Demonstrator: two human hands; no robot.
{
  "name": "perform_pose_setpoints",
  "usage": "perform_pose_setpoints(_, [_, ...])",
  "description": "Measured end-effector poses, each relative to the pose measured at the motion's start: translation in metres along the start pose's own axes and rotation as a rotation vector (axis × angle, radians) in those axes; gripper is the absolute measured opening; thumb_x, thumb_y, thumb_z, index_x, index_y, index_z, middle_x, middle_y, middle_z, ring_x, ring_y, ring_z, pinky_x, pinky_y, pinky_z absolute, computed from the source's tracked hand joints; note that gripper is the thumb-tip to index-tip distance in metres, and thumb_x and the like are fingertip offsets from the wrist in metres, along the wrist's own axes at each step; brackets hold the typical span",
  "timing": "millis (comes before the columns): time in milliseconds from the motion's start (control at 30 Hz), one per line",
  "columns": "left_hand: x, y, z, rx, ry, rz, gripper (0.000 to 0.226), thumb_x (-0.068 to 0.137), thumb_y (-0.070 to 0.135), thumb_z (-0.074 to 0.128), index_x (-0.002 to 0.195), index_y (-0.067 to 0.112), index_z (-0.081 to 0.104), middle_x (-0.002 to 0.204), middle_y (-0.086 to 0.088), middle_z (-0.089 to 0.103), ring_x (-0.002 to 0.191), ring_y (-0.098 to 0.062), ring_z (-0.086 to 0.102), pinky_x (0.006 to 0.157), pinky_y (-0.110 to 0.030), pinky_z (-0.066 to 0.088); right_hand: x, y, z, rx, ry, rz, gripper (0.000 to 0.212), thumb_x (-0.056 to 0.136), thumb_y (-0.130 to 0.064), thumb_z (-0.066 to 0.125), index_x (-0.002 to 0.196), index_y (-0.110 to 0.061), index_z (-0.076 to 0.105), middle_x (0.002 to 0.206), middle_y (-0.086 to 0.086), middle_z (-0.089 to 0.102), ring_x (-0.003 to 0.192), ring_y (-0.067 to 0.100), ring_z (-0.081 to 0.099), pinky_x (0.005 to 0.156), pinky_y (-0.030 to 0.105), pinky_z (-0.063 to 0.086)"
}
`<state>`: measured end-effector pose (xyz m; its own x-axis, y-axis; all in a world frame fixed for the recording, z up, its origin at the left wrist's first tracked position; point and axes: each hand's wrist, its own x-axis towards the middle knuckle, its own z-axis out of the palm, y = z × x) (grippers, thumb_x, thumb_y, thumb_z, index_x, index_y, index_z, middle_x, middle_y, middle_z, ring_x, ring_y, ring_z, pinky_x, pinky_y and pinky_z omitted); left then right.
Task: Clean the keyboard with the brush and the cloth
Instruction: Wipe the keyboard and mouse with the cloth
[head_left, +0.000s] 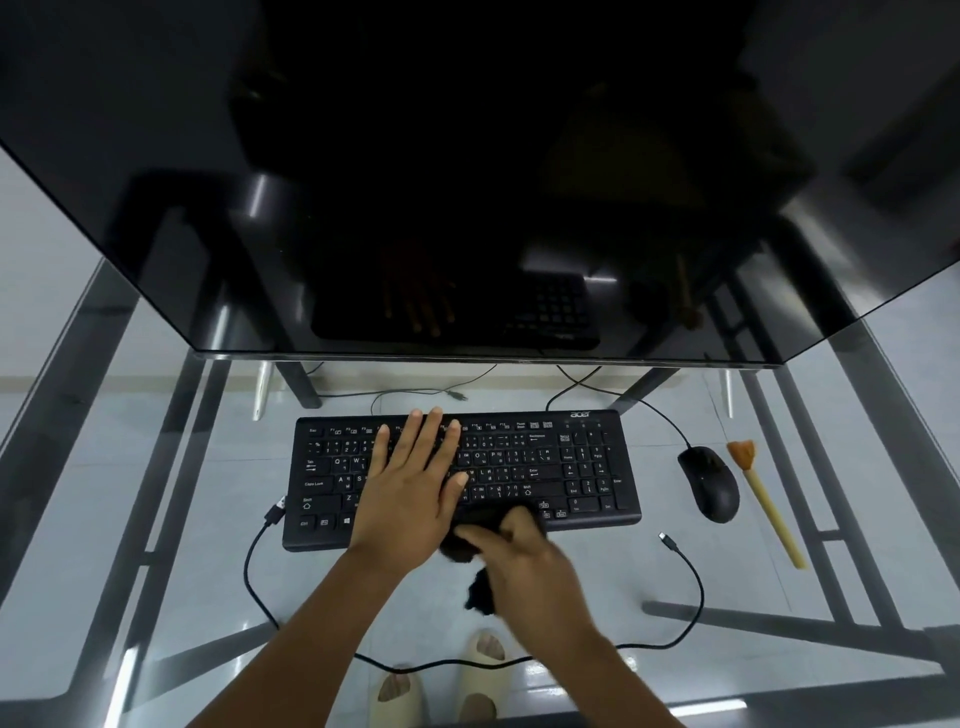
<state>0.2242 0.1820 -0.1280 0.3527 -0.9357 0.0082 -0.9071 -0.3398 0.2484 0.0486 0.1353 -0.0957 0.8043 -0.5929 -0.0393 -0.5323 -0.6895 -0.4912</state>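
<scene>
Right hand, motion-blurred, grips a dark cloth, apparently at the keyboard's front edge; fingers curled. Left hand lies spread flat on the keys. Brush rests on the glass worktop beside the mouse

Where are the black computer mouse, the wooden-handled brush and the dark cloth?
Black computer mouse (709, 483): head view, middle of its top shell.
Wooden-handled brush (769, 512): head view, midway along its pale handle.
Dark cloth (480, 592): head view, loose end hanging below the right hand (524, 558).
</scene>
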Motion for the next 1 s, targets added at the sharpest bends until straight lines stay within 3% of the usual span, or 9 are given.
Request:
perform_pose_setpoints(100, [-0.001,-0.002,0.000,0.010,-0.022,-0.001,0.055,0.102,0.046,0.023,0.151,0.020,0.027,0.159,-0.004,0.023,0.149,-0.022,0.009,0.118,-0.048,0.003,-0.010,0.037,-0.027,-0.056,0.074,0.157,0.049,0.073,-0.014,0.077,0.116,-0.035,0.067,0.096,-0.001,0.056,0.048,0.007,0.057,0.050,0.017,0.054])
perform_pose_setpoints(200, [-0.001,-0.007,-0.005,0.002,-0.032,0.014,0.060,0.101,0.050,0.015,0.153,0.020,0.020,0.161,-0.002,0.017,0.149,-0.018,0.004,0.118,-0.044,0.001,-0.005,0.079,-0.057,-0.062,0.311,0.456,0.034,0.094,-0.014,0.057,0.127,-0.019,0.061,0.100,0.014,0.055,0.061,0.026,0.057,0.060,0.031,0.049])
perform_pose_setpoints(300, [-0.011,-0.023,-0.014,-0.090,0.038,-0.062,0.066,0.100,0.054,0.016,0.154,0.017,0.012,0.161,0.002,0.010,0.149,-0.011,0.000,0.120,-0.042,-0.001,0.022,0.099,-0.062,-0.066,0.391,0.545,0.034,0.099,-0.019,0.045,0.129,-0.008,0.056,0.103,0.023,0.055,0.077,0.034,0.056,0.068,0.031,0.041])
perform_pose_setpoints(400, [-0.033,-0.050,-0.019,-0.109,0.116,-0.220,0.068,0.099,0.052,0.021,0.154,0.012,0.016,0.161,-0.001,0.013,0.149,-0.012,0.002,0.120,-0.043,-0.001,0.047,0.075,-0.046,-0.097,0.350,0.510,0.039,0.099,-0.021,0.046,0.136,-0.008,0.051,0.114,0.022,0.054,0.087,0.039,0.061,0.068,0.037,0.049])
perform_pose_setpoints(600, [-0.047,-0.070,-0.016,-0.063,0.077,-0.196,0.070,0.099,0.052,0.022,0.152,0.007,0.019,0.160,-0.006,0.018,0.149,-0.017,0.007,0.121,-0.041,0.004,0.042,0.000,0.002,-0.207,0.065,-0.109,0.045,0.081,-0.024,0.074,0.124,-0.019,0.063,0.086,0.004,0.056,0.041,0.015,0.051,0.036,0.025,0.049])
perform_pose_setpoints(667, [-0.047,-0.071,-0.017,-0.050,0.071,-0.174,0.071,0.099,0.053,0.021,0.153,0.007,0.017,0.160,-0.006,0.017,0.149,-0.017,0.008,0.121,-0.041,0.005,0.057,0.017,-0.010,-0.227,0.064,-0.054,0.045,0.083,-0.022,0.071,0.127,-0.023,0.060,0.089,0.005,0.056,0.043,0.020,0.053,0.038,0.030,0.052])
perform_pose_setpoints(767, [-0.050,-0.074,-0.017,-0.043,0.067,-0.152,0.071,0.099,0.053,0.020,0.153,0.008,0.017,0.160,-0.005,0.015,0.149,-0.018,0.008,0.120,-0.043,0.008,0.084,0.046,-0.037,-0.244,0.194,0.348,0.040,0.098,-0.023,0.049,0.139,-0.022,0.049,0.115,0.015,0.052,0.072,0.035,0.065,0.063,0.040,0.054])
perform_pose_setpoints(833, [-0.050,-0.073,-0.017,-0.041,0.063,-0.153,0.070,0.099,0.052,0.020,0.153,0.008,0.018,0.160,-0.006,0.016,0.149,-0.019,0.009,0.119,-0.045,0.011,0.091,0.039,-0.036,-0.207,0.255,0.473,0.039,0.100,-0.023,0.044,0.139,-0.018,0.047,0.119,0.018,0.051,0.081,0.036,0.066,0.068,0.038,0.053])
perform_pose_setpoints(1000, [-0.051,-0.071,-0.019,-0.077,0.058,-0.158,0.068,0.100,0.050,0.023,0.151,0.006,0.023,0.159,-0.008,0.019,0.149,-0.021,0.012,0.118,-0.047,0.014,0.073,-0.045,0.020,-0.127,0.140,-0.002,0.049,0.081,-0.016,0.074,0.128,-0.017,0.059,0.089,0.005,0.058,0.051,0.018,0.058,0.047,0.027,0.052])
